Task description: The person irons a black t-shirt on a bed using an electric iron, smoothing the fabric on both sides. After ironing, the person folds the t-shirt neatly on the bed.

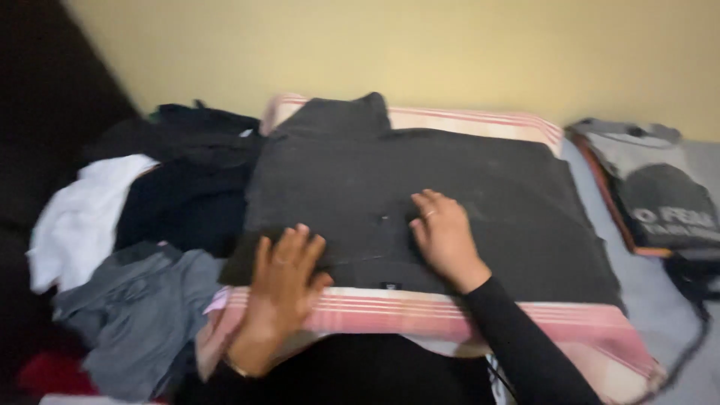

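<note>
— Both hands lie flat, don't they? We see our left hand (283,271) with fingers spread wide, pressing the near left corner of the dark grey garment (420,202), gripping nothing.

— Yes, and our right hand (442,238) is also open, palm down near the middle of the garment's near edge, with a ring on one finger and a black sleeve (525,345) covering the arm. Neither hand holds anything; both just rest on the cloth.

— Where do we place the garment itself?

— It is spread flat across a pink and white striped cushion (450,315), covering most of its top. The striped cloth shows along the near edge and again at the far edge by the wall. A folded part of the garment sticks up toward the far left corner.

— And around the cushion?

— Off its left edge we see a heap of clothes: black garments (187,172) at the far side, a white cloth (82,217) beyond them, and grey-blue clothing (135,315) at the near left, touching the cushion's corner. Off the right edge lies a grey printed garment (660,195) on a pale blue sheet (660,307). A yellow wall (420,52) runs behind it all. The view is somewhat blurred, so finer detail escapes us.
</note>
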